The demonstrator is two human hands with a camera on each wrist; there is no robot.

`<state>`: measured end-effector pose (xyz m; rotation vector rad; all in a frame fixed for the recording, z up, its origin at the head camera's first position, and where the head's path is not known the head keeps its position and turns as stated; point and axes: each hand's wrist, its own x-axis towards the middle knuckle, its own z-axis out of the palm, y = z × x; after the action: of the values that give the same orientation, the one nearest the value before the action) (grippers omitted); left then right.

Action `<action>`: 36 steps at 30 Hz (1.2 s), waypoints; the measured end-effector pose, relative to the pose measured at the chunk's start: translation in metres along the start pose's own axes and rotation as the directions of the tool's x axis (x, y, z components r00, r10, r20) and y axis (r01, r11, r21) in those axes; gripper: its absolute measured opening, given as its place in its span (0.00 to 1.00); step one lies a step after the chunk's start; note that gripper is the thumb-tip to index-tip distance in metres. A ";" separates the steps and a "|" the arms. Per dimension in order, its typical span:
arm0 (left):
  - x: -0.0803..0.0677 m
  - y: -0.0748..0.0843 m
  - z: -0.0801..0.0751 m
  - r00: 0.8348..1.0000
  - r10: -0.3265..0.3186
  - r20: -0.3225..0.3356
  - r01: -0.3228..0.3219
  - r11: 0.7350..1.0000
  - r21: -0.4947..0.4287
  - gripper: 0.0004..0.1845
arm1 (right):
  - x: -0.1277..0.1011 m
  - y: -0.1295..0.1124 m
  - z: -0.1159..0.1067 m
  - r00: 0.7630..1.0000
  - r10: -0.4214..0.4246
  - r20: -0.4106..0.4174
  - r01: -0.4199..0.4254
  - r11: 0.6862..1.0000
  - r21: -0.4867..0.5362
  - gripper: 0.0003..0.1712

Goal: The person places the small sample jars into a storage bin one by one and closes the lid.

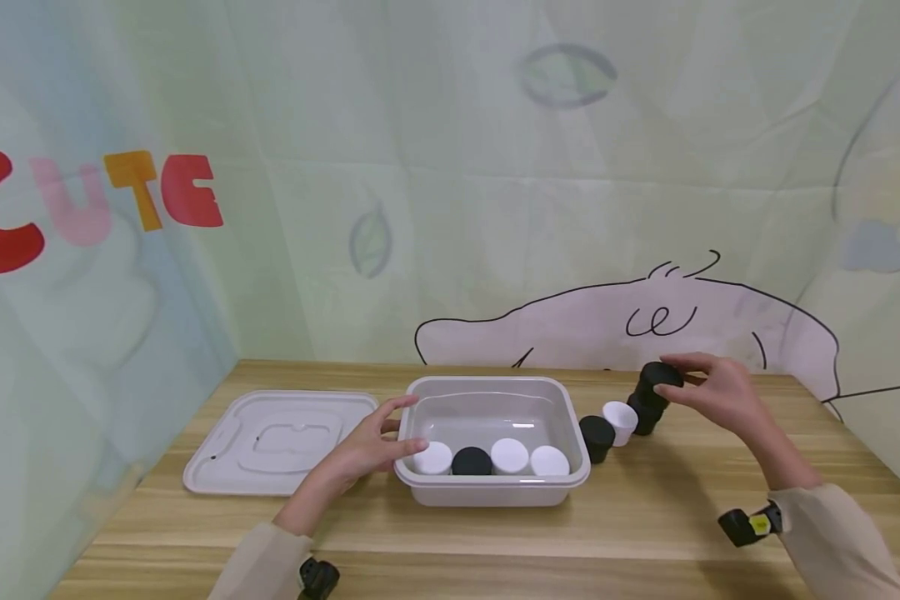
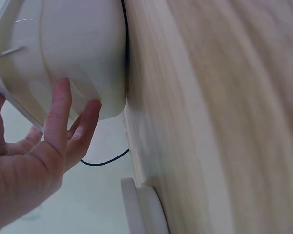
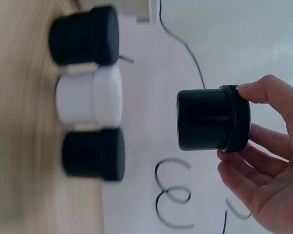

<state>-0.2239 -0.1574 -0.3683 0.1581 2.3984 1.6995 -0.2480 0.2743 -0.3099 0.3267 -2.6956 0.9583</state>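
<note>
The right hand (image 1: pixel 723 396) pinches a black jar (image 1: pixel 658 377) by its lid, lifted above three jars standing on the table just right of the bin (image 1: pixel 495 392). The left hand (image 1: pixel 371 446) rests with relaxed fingers against the bin's left wall, apparently steadying it.

- You're at a light wooden table (image 1: pixel 645 533), grain running sideways.
- Behind it, a creased pale-green backdrop (image 1: pixel 457 167) with leaves, a cartoon outline and "CUTE" lettering (image 1: pixel 97 200).
- Lighting seems soft, probably overhead.
</note>
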 end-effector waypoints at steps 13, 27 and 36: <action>0.001 -0.001 0.001 1.000 0.002 0.004 -0.002 1.000 -0.006 0.39 | 0.013 -0.049 0.030 0.991 -0.126 0.049 0.119 0.985 0.124 0.25; 0.002 -0.001 0.001 1.000 0.009 0.005 -0.009 1.000 -0.012 0.39 | 0.021 -0.086 0.081 0.945 -0.278 0.173 0.267 0.960 0.088 0.23; 0.002 -0.002 0.001 1.000 0.005 0.001 -0.005 1.000 -0.014 0.39 | 0.023 -0.089 0.103 0.914 -0.263 0.309 0.277 0.961 -0.001 0.24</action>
<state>-0.2254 -0.1567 -0.3703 0.1626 2.3868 1.7169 -0.2612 0.1380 -0.3279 0.8813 -2.8318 0.8202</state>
